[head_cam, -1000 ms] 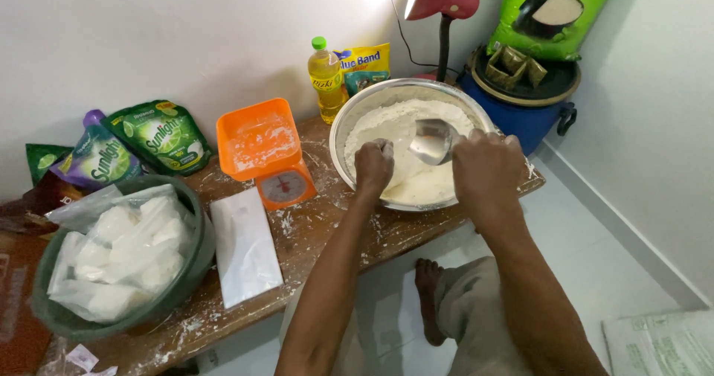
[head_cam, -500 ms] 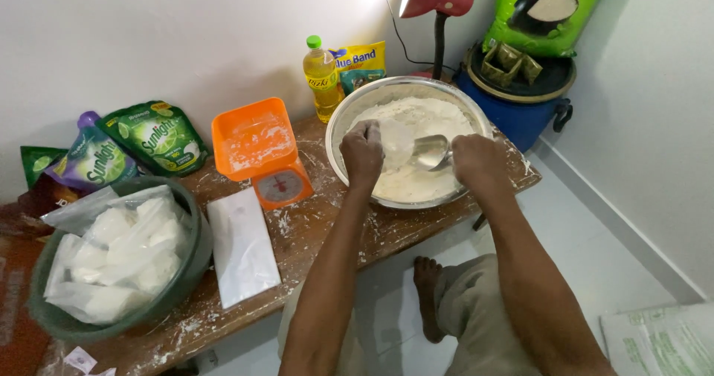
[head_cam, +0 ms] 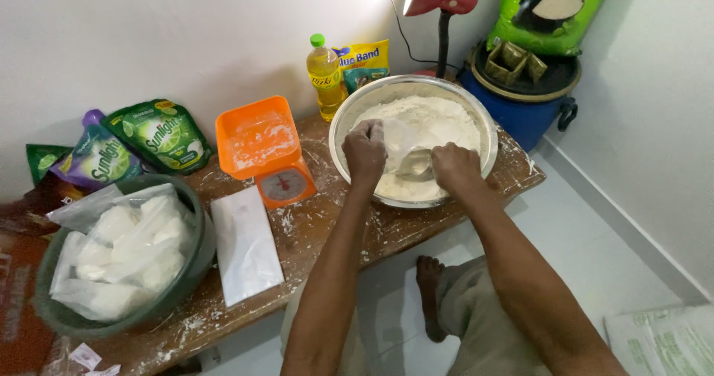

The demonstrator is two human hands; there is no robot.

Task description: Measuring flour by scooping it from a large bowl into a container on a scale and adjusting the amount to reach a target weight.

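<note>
Both hands work over the flour bowl with a scoop and a thin bag.

The left hand (head_cam: 364, 150) pinches a limp clear bag (head_cam: 398, 134) open, fist curled. The right hand (head_cam: 455, 168), just beside it, grips a metal scoop (head_cam: 415, 166), wrist bent down into the steel bowl (head_cam: 487, 123). The flour (head_cam: 439, 119) beneath looks loose and spill-prone; the bag is best held at its rim.

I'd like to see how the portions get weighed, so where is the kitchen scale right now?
The orange scale stands mid-table in the head view, just left of the metal bowl of flour, with flat clear bags lying in front of it.
</note>
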